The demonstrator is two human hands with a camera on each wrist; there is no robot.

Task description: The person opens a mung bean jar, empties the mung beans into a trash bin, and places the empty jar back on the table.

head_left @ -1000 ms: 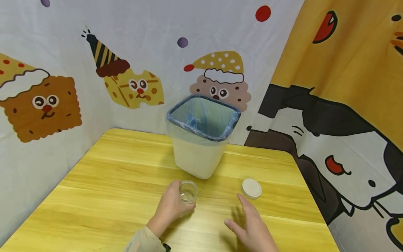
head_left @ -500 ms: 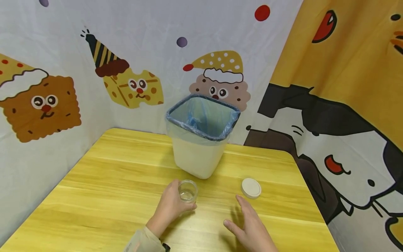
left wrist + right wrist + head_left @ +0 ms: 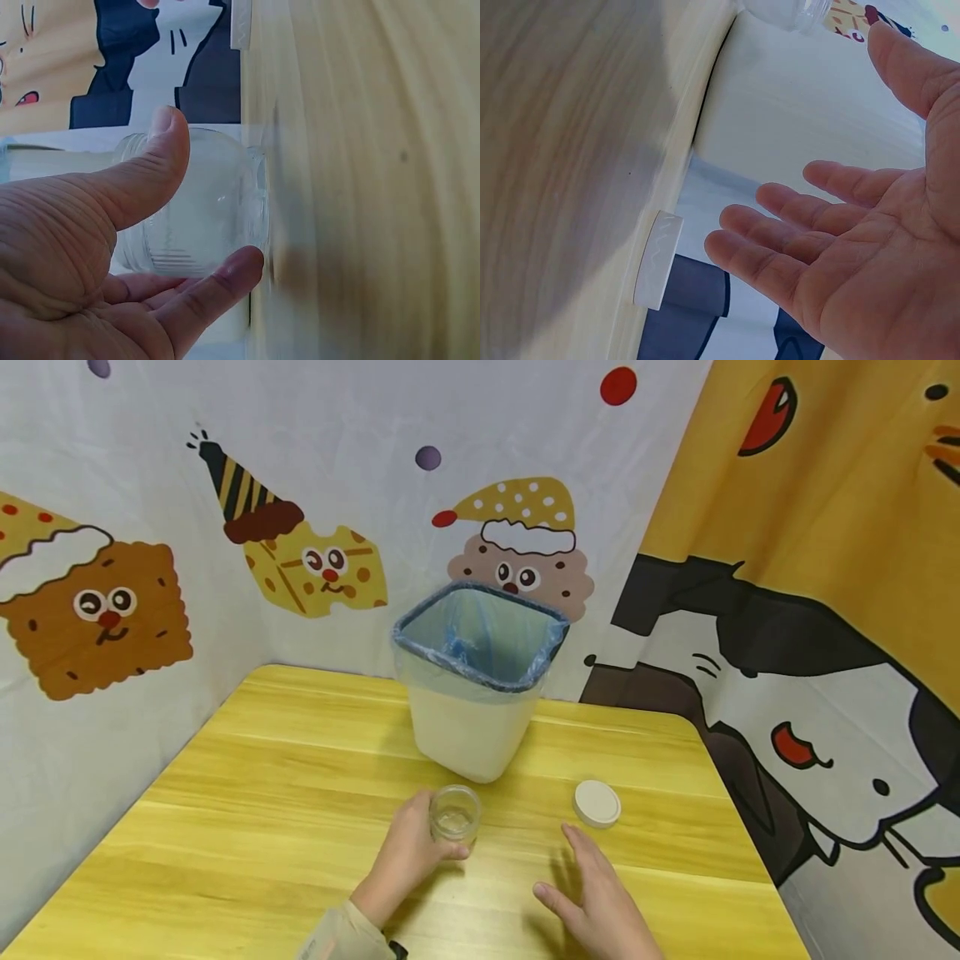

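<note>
In the head view, my left hand (image 3: 412,843) holds a small clear glass jar (image 3: 456,814) that has no lid on. The left wrist view shows the thumb along one side of the jar (image 3: 210,199) and the fingers on the other, its base at the tabletop. My right hand (image 3: 596,893) hovers above the table with its fingers spread and nothing in it. Just beyond those fingertips a round white lid (image 3: 597,802) lies flat, also visible edge-on as a white lid (image 3: 658,259) in the right wrist view.
A whitish bin (image 3: 472,727) with a blue bag liner stands upright toward the back of the yellow wood-grain table (image 3: 285,777), behind the jar. Cartoon-printed curtains (image 3: 322,410) hang close behind the table and along its sides.
The jar has shifted slightly to the right and its opening has moved a little in my left hand's hold. My right hand stays about where it was. The head view has moved slightly.
</note>
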